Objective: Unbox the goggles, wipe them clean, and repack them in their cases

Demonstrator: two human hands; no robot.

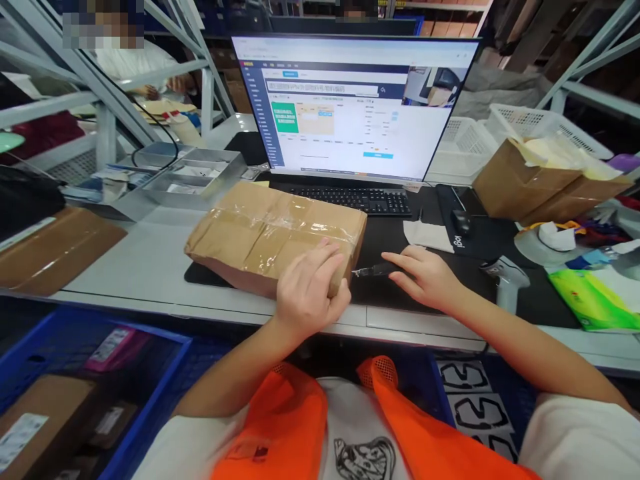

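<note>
A taped brown cardboard parcel [260, 230] lies on the black desk mat [400, 233] in front of the keyboard. My left hand [310, 290] rests on the parcel's near right corner, fingers curled loosely over its edge. A small black utility knife [374, 270] lies on the mat just right of the parcel, blade pointing at the box. My right hand [425, 277] lies over the knife's handle end, fingers stretched out and touching it.
A monitor [355, 107] and black keyboard [357, 199] stand behind the parcel. A mouse [461, 221], barcode scanner [506, 277], open cartons [530, 183] and white baskets sit at right. A metal tray [193, 175] sits at left. Blue crates [65, 387] stand below. A person works at back left.
</note>
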